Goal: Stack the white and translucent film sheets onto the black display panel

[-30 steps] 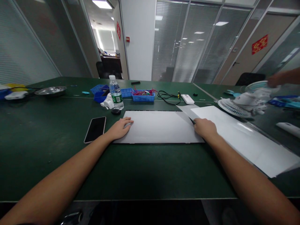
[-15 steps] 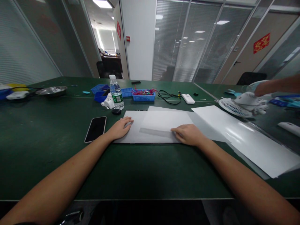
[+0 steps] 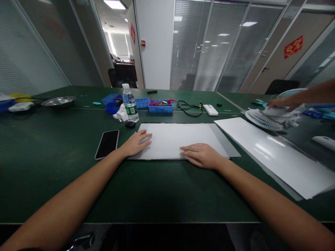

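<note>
A flat white sheet [image 3: 170, 136] lies before me on a thin panel, whose dark edge shows along the front. My left hand [image 3: 135, 143] rests on the sheet's left end with its fingers stretched out. On the sheet's front right part, my right hand [image 3: 200, 155] lies flat, fingers extended, holding nothing. A greyish sheet corner [image 3: 227, 146] sticks out past the right end. Further right lie glossy white sheets [image 3: 277, 157] in an overlapping stack. Beside my left wrist is a phone [image 3: 107, 144], screen up.
A water bottle [image 3: 130, 103] and a black mouse [image 3: 130, 124] stand behind my left hand. Behind the sheet are a blue tray [image 3: 160, 109] of reddish wires, a black cable [image 3: 187, 107] and a white device [image 3: 210, 110]. Another person's hand [image 3: 284, 101] is on a white fan [image 3: 261, 118].
The upper sheet, skewed with its front edge lifted or folded, now lies flat and aligned. My right hand has gone from a pinch to flat, its fingertips further left.
</note>
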A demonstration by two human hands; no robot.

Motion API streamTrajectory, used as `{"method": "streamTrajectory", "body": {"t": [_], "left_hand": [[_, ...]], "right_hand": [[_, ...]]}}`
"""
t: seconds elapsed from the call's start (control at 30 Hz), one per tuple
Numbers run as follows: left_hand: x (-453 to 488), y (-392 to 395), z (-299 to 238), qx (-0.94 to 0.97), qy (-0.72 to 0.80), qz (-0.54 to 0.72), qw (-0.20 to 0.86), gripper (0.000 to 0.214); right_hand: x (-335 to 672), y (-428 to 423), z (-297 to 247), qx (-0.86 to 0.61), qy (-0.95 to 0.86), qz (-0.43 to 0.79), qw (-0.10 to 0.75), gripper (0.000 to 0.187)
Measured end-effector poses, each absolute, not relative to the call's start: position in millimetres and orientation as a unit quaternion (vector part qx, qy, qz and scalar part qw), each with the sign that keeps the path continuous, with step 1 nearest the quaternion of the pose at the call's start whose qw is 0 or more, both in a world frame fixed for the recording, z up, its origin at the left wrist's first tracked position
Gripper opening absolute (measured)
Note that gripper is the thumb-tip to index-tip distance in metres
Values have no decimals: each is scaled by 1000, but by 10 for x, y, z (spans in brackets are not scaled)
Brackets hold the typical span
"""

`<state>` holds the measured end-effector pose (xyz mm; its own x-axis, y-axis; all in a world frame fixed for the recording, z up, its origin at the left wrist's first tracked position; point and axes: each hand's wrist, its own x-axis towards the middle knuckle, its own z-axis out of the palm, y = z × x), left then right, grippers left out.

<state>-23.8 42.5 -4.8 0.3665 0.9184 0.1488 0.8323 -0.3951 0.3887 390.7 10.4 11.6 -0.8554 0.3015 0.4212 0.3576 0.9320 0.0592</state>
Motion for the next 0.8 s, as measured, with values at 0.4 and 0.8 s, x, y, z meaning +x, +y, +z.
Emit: {"method": "streamTrajectory", "body": {"t": [0.4,0.8], "left_hand": [[-281,461,-65,813,545,158,131,73],[-368,574,-185,811,546,178,113,72]], "right_hand": [[4629,543,149,-560,-740,-35,371,37],[4850,732,42,-732,-639,1,236,41]]}}
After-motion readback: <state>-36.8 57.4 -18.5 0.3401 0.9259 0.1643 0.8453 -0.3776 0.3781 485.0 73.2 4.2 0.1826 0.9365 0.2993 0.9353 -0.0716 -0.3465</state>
